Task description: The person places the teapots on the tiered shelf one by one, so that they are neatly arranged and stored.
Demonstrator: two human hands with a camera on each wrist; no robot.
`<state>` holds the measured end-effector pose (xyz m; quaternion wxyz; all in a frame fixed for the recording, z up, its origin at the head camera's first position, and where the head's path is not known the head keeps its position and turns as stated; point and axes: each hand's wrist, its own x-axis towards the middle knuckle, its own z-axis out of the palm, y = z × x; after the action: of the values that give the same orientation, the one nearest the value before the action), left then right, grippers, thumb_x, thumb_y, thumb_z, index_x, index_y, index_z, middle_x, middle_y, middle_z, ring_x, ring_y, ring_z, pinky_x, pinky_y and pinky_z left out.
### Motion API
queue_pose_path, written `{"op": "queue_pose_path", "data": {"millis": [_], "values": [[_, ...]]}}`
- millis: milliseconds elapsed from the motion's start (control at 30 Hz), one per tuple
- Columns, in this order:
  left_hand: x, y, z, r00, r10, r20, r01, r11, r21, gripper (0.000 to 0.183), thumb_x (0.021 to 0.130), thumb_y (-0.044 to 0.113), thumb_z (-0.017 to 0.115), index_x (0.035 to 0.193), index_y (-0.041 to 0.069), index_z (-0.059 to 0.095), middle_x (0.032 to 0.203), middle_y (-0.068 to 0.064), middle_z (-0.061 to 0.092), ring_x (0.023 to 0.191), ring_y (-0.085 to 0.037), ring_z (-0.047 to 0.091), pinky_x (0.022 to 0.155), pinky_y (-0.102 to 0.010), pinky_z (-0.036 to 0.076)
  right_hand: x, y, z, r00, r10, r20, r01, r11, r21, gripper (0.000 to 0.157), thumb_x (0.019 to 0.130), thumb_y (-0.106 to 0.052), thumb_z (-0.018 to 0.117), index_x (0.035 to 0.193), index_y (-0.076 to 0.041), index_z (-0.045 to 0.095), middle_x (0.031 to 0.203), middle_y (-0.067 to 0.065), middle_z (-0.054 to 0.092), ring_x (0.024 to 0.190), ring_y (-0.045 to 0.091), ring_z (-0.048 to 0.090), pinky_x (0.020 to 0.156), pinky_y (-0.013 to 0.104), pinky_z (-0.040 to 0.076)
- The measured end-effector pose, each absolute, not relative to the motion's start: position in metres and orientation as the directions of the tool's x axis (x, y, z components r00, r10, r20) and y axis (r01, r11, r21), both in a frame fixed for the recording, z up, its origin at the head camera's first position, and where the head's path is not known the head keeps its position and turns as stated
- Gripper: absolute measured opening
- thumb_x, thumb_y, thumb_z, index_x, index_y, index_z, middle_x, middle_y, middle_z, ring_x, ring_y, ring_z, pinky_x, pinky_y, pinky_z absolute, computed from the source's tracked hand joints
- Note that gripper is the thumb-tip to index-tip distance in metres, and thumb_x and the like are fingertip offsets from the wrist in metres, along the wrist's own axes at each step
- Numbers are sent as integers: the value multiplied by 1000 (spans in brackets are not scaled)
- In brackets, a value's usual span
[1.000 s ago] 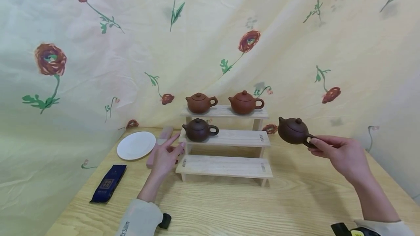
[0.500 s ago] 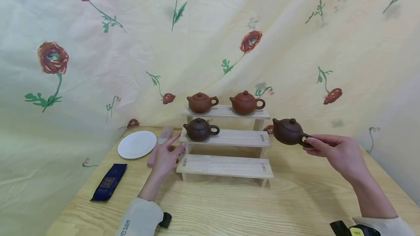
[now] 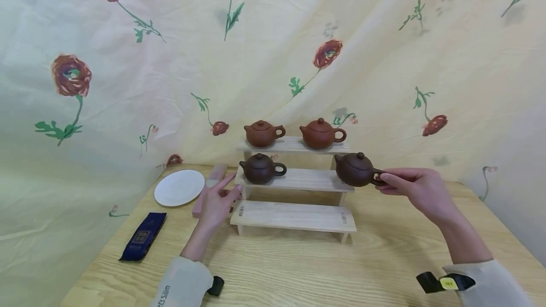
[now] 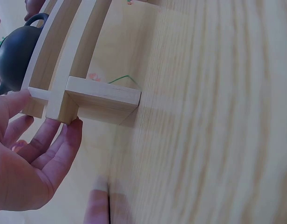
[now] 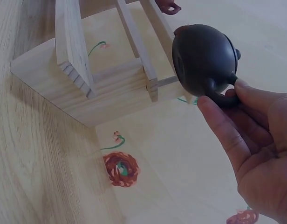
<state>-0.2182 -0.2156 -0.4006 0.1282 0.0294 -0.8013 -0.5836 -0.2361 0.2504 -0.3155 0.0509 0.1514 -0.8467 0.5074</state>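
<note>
A dark brown teapot is held by its handle between the thumb and fingers of my right hand. It overlaps the right end of the middle shelf in the head view, its spout toward the left. In the right wrist view, the teapot appears beside the stand's tiers. My left hand touches the left end of the three-tier wooden stand with its fingertips, fingers spread. Near it, another dark teapot sits on the middle shelf's left. Two reddish-brown teapots, one left and one right, occupy the top shelf.
Left of the stand lie a white plate, a pinkish long block partly behind my left hand, and a dark blue packet. A flowered cloth hangs behind the wooden table.
My right hand has carried the dark teapot leftward, from beside the stand to the middle shelf's right end. My left hand has stayed at the stand's left end.
</note>
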Motion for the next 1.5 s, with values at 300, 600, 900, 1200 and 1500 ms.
{"op": "queue_pose_path", "data": {"millis": [300,600,900,1200,1500], "values": [[-219,-217,-402,-966,-198,165,96,316,944,52,102,24,73,152,17,60,92,-21,78,72,-19,64,59,-23,51,-256,230,-315,-929,-297,221,-330,392,-859,39,107,-14,64,130,17,65,106,0,81,91,9,79,81,28,63],[-217,-216,-399,-969,-196,151,87,304,949,52,102,26,72,152,19,60,90,-17,79,76,-16,67,67,-29,59,-270,211,-318,-919,-342,195,-324,378,-867,36,106,-11,65,129,17,67,109,8,80,88,11,79,81,32,64],[-218,-216,-399,-971,-189,149,88,297,951,52,102,27,72,152,18,59,90,-16,79,76,-13,65,65,-26,57,-277,201,-316,-908,-380,176,-327,382,-864,31,105,-10,66,125,14,70,114,27,76,91,13,80,82,34,64],[-219,-217,-401,-971,-187,150,94,277,956,53,102,27,73,152,19,59,87,-16,78,63,-9,53,56,-21,46,-282,194,-316,-912,-382,151,-312,405,-859,30,103,-10,69,122,12,72,113,27,76,90,13,79,82,35,64],[-219,-216,-400,-971,-187,150,94,280,955,55,102,27,73,153,15,58,86,-15,78,70,-12,59,60,-26,53,-285,190,-318,-902,-404,152,-324,402,-856,29,102,-8,69,123,12,72,115,28,75,88,12,78,79,32,64]]}}
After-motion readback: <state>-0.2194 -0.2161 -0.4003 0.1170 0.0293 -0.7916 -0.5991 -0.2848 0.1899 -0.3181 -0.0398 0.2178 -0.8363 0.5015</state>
